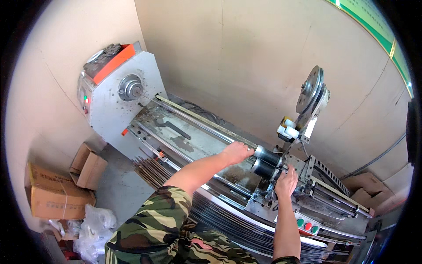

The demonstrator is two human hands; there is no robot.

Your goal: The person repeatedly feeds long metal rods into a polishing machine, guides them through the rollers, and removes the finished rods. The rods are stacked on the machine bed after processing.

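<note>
My left hand (pixel 237 152) is closed over the long metal rod (pixel 198 121), just left of two black cylinders (pixel 266 162). Its fingertips hide whatever is between them. My right hand (pixel 286 181) is curled at the carriage (pixel 299 167), right of the cylinders; the part under its fingers cannot be made out. The rod reaches across the grey machine bed (pixel 200 147) toward the round chuck (pixel 130 88) on the grey headstock (pixel 145 68). On the bed lies a dark hook spanner (pixel 174 129).
A large pulley wheel (pixel 310 89) rises above the carriage. Green and red push buttons (pixel 308 226) sit on the front. Bundled dark rods (pixel 220 215) line the machine's near side. Cardboard boxes (pixel 57 189) and clear plastic wrapping (pixel 94 231) stand at left. Walls close in behind.
</note>
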